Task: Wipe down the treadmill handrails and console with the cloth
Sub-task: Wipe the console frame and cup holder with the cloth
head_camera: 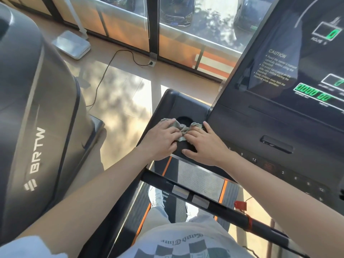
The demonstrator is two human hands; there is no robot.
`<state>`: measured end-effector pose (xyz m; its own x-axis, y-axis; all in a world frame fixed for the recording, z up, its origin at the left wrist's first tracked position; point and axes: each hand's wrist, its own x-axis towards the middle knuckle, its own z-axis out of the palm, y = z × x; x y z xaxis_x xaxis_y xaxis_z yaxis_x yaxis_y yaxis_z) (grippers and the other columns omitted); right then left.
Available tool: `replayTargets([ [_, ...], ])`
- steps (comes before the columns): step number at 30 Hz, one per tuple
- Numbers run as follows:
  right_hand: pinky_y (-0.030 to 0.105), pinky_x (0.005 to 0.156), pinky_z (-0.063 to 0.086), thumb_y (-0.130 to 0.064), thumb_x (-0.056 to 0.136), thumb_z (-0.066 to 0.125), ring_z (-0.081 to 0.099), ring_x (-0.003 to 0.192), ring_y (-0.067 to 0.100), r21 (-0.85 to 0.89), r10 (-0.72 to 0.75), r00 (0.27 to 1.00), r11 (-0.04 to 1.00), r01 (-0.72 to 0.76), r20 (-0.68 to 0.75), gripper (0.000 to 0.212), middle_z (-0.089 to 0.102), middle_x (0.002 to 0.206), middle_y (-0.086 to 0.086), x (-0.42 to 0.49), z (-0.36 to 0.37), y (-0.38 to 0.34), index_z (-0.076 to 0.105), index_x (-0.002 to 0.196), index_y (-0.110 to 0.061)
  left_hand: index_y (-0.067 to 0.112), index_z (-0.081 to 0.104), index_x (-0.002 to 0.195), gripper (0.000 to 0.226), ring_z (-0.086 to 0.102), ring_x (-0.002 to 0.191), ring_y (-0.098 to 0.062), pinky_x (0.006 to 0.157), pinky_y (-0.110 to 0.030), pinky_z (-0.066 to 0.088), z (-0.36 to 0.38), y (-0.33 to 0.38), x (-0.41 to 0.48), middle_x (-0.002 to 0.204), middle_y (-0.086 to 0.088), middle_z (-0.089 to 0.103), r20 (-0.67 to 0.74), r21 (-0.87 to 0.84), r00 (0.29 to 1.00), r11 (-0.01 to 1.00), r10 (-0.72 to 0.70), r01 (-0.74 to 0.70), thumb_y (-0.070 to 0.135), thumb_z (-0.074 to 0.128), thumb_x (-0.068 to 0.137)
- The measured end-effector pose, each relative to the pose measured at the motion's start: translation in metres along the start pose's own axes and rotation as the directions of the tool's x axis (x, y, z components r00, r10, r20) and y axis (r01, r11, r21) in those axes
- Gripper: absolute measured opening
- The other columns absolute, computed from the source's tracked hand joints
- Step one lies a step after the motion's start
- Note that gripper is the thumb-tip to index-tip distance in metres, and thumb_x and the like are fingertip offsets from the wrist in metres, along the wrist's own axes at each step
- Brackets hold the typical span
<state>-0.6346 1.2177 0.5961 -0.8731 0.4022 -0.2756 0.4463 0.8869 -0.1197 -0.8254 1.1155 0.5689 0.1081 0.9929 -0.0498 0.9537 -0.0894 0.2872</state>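
Plainly, the cloth (182, 129) is a soft, light thing. It is a grey-green rag, limp and crumpled, that takes whatever shape the hands give it and has no stiffness of its own. It lies bunched on the dark side tray (167, 101) of the treadmill, just at the near rim of the round cup holder (184, 119). It should neither slip nor break, and the only worry is that it folds up and wipes with too small a face. The best hold is a flat palm over a spread wad, or a pinch at either end.

As it lies, it is drawn into a rough strip whose long axis runs left to right across the tray. One frayed end shows past the knuckles of the left hand (160, 139), and the other sits by the fingertips of the right hand (203, 145).

The left hand has its fingers curled over its end and grasps it. The right hand seems to lie flat with fingers spread, pressing rather than clutching, though the bunching hides the contact.

Beyond the tray, the console (290, 75) rises to the right with green digits lit. The black handrail (219, 207) crosses below the forearms, and a red safety clip (240, 205) sits on it. A neighbouring machine (37, 108) stands to the left.
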Motion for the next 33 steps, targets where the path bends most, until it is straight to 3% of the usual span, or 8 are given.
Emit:
replayTargets([
  [7,0.046,0.122,0.006,-0.054,0.096,0.05,0.045,0.135,0.016,0.211,0.031,1.0,0.977,-0.031,0.006,0.055,0.058,0.137,-0.008,-0.003,-0.01,-0.014,0.047,0.145,-0.028,0.017,0.066,0.133,0.043,0.05,0.135,-0.021,0.111,-0.036,0.045,0.0,-0.004,-0.022,0.137,0.002,0.065,-0.198,-0.222,0.98,0.974,-0.001,-0.044,0.014,0.063,0.09],
  [11,0.043,0.119,0.015,-0.059,0.098,0.046,0.039,0.143,0.021,0.248,0.057,0.998,0.967,-0.065,0.038,0.077,0.035,0.16,0.001,0.007,-0.009,-0.035,0.009,0.161,-0.033,0.022,0.06,0.139,0.058,0.05,0.131,-0.024,0.102,-0.044,0.05,-0.005,-0.008,-0.052,0.143,0.002,0.058,-0.302,-0.256,0.908,0.942,-0.29,0.216,0.022,0.074,0.083],
  [15,0.048,0.124,0.009,-0.072,0.097,0.031,0.012,0.155,0.033,0.257,0.114,0.982,0.955,-0.15,0.149,0.081,0.012,0.167,0.019,0.03,0.002,-0.058,-0.008,0.16,-0.038,0.025,0.043,0.152,0.078,0.049,0.132,-0.027,0.095,-0.048,0.054,0.01,-0.006,-0.078,0.154,0.001,0.046,-0.206,-0.3,0.853,0.861,-0.479,0.411,0.045,0.075,0.084],
  [19,0.052,0.125,0.005,-0.07,0.098,0.03,0.004,0.156,0.034,0.317,0.201,0.968,0.918,-0.239,0.149,0.079,0.011,0.167,0.021,0.045,0.005,-0.066,-0.002,0.161,-0.036,0.028,0.033,0.158,0.085,0.049,0.133,-0.027,0.09,-0.045,0.057,0.025,-0.004,-0.086,0.163,0.006,0.034,-0.172,-0.326,0.851,0.844,-0.497,0.427,0.043,0.076,0.086],
  [26,0.047,0.123,0.016,-0.068,0.096,0.033,0.04,0.138,0.024,0.166,0.014,1.0,0.986,-0.017,0.02,0.069,0.046,0.143,0.005,0.008,0.003,-0.038,0.03,0.157,-0.035,0.042,0.041,0.152,0.079,0.049,0.133,-0.016,0.087,-0.042,0.059,0.022,-0.008,-0.085,0.16,0.019,0.037,-0.187,-0.371,0.819,0.811,-0.542,0.452,0.044,0.078,0.083],
  [29,0.052,0.12,0.021,-0.057,0.095,0.054,0.05,0.131,0.023,0.063,-0.101,0.993,0.993,0.105,-0.053,0.062,0.054,0.135,0.004,-0.007,0.004,-0.015,0.043,0.15,-0.033,0.046,0.041,0.151,0.075,0.049,0.134,-0.017,0.088,-0.041,0.058,0.021,-0.006,-0.086,0.16,0.019,0.036,-0.185,-0.38,0.826,0.814,-0.532,0.439,0.042,0.077,0.084],
  [31,0.056,0.119,0.024,-0.051,0.089,0.066,0.056,0.125,0.022,-0.002,-0.112,0.99,0.994,0.112,-0.088,0.059,0.059,0.129,0.002,-0.009,0.001,0.0,0.053,0.142,-0.028,0.045,0.041,0.152,0.075,0.048,0.136,-0.015,0.09,-0.042,0.058,0.021,-0.006,-0.087,0.161,0.021,0.034,-0.178,-0.398,0.822,0.804,-0.541,0.443,0.043,0.076,0.085],
  [33,0.057,0.12,0.023,-0.054,0.087,0.065,0.059,0.122,0.023,-0.051,-0.083,0.991,0.996,0.078,-0.107,0.055,0.061,0.123,0.0,-0.005,-0.002,0.007,0.06,0.133,-0.024,0.046,0.04,0.152,0.075,0.046,0.136,-0.012,0.092,-0.041,0.057,0.02,-0.007,-0.088,0.161,0.024,0.032,-0.173,-0.422,0.814,0.789,-0.554,0.447,0.043,0.075,0.086],
])
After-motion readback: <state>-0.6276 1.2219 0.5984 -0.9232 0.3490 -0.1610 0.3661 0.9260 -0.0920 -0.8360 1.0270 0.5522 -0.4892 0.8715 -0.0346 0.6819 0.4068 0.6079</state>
